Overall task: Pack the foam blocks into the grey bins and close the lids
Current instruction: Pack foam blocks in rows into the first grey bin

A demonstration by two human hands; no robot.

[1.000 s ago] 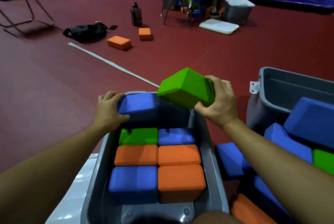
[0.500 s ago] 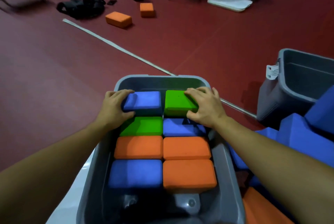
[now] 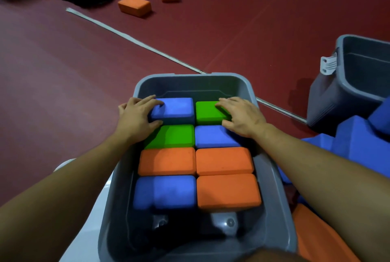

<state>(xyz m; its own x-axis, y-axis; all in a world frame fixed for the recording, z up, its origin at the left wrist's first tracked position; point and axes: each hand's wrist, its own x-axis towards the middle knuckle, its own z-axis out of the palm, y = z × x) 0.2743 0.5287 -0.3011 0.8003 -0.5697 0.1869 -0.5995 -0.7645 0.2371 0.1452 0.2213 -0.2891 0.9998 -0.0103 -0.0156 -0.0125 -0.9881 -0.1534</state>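
At the far end of the grey bin (image 3: 249,85), the left hand (image 3: 135,118) grips a blue block (image 3: 175,109), fingers curled over its far left corner and thumb against its near edge, while the right hand (image 3: 242,117) grips a green block (image 3: 207,111) the same way from the right. Both blocks sit in the last row against the far wall, beside each other. Nearer rows hold a second green block (image 3: 171,137) beside a blue one, then two orange blocks (image 3: 166,161), then blue and orange nearest the near wall. These foam pieces are probably light and slightly squashy, with a matte surface that should not slip; taking them across the short ends, as now, looks sound, and a tight fit may need pressing from above. How deep the layers go is hidden, as is whether the far pair is fully seated. A second bin (image 3: 348,84) and loose blue blocks (image 3: 358,143) are cut off at the right edge, and no lid can be identified with certainty.
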